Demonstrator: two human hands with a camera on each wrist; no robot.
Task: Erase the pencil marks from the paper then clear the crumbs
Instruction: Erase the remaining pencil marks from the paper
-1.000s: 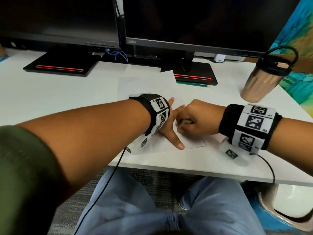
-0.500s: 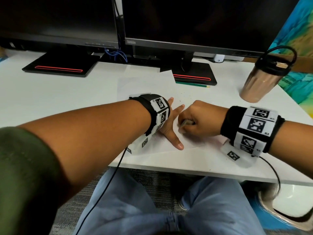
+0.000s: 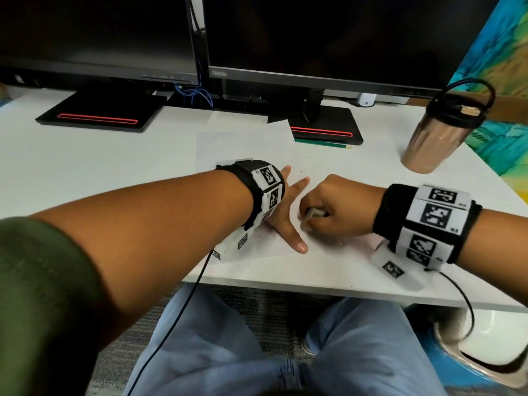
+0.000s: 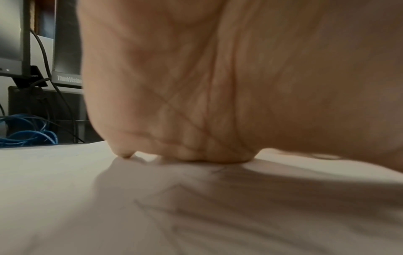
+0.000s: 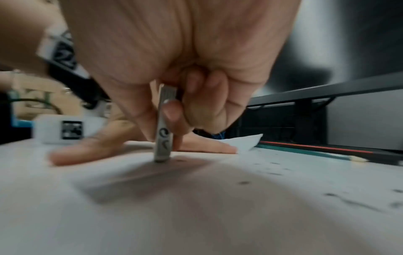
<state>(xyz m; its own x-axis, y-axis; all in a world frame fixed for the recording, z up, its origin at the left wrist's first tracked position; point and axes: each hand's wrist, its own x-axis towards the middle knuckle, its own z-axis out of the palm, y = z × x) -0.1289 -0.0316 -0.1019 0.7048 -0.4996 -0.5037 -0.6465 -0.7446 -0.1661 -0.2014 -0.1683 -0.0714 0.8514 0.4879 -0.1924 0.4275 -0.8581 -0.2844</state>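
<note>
1. White desk (image 3: pixel 85 172) fills most of the scene, with two dark monitors (image 3: pixel 328 38) standing along its far edge on black bases striped in red.
2. Near the front edge lies the sheet of white paper (image 3: pixel 243 147), its far corner reaching the right monitor's base; faint pencil marks (image 4: pixel 196 212) show on it beneath the left palm.
3. A copper-coloured tumbler (image 3: pixel 437 132) with a black lid and loop stands well off to the right.
4. The left hand (image 3: pixel 285 207) lies flat on the paper, fingers straight and spread, pinning it down and holding nothing.
5. The right hand (image 3: pixel 340 207) sits just beside it, fingers curled tight around a small grey eraser (image 5: pixel 163 131).
6. That eraser stands upright, its lower end touching the paper close to the left thumb.
7. A green pencil (image 3: pixel 323 143) lies in front of the right monitor's base.
8. Dark crumbs (image 5: pixel 335 196) dot the paper and desk beyond the hands.
</note>
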